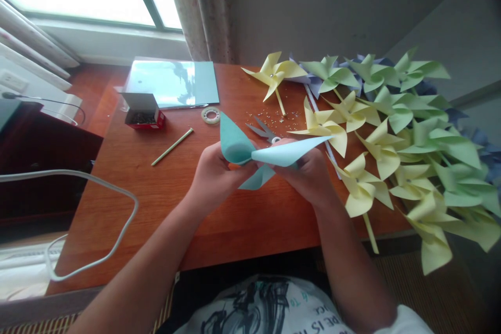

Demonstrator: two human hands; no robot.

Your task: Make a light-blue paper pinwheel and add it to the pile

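A light blue-green paper pinwheel is held up over the near middle of the table, its blades curled toward the centre. My left hand is closed on its left side, thumb near the hub. On the other side my right hand grips the paper, with its fingers partly hidden behind a blade. Just beyond the hands lie scissors, blades spread, their handles partly covered. A rolled pale green paper stick rests on the table to the left.
Yellow pinwheels and green pinwheels crowd the table's right side. At the back left are a blue paper stack, a red box of small dark pieces and a tape roll. A white cable loops at the left edge.
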